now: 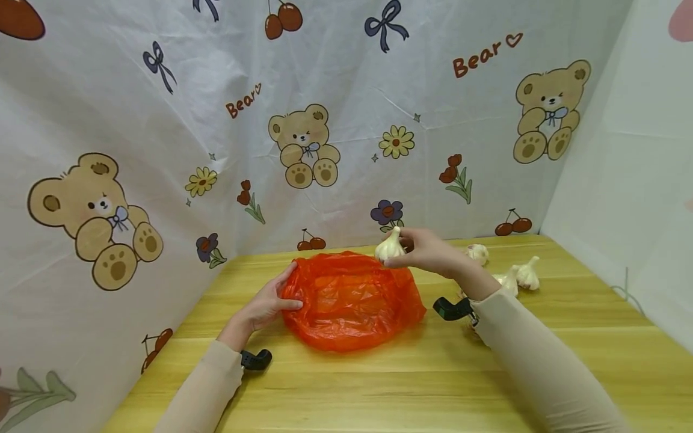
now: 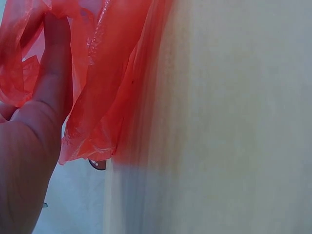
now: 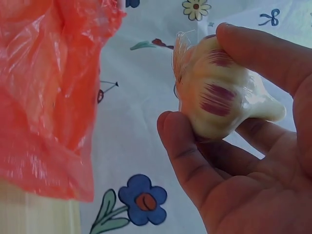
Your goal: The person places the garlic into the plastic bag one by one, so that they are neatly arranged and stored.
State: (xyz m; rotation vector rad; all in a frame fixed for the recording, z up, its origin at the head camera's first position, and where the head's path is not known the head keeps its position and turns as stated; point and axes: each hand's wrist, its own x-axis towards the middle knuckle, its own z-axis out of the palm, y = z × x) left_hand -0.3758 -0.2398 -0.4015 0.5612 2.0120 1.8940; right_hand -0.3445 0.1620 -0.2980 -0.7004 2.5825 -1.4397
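Observation:
A red plastic bag (image 1: 346, 334) lies on the wooden table with its wide mouth spread open. At the bag's left rim, my left hand (image 1: 265, 305) holds the thin plastic between thumb and fingers; in the left wrist view the film (image 2: 109, 63) partly covers the fingers. Just above the bag's back right rim, my right hand (image 1: 433, 252) grips a whitish garlic bulb (image 1: 388, 248). Its stem points up in the head view. Seen from the right wrist, the bulb (image 3: 214, 92) has purple streaks and dry roots, pinched between thumb and fingertips.
More garlic bulbs (image 1: 527, 274) lie on the table to the right, some hidden behind the right forearm. One bulb (image 1: 477, 254) sits farther back. A cloth printed with bears (image 1: 303, 147) hangs behind the table (image 1: 335, 397). A thin cable (image 1: 628, 294) shows at the right edge.

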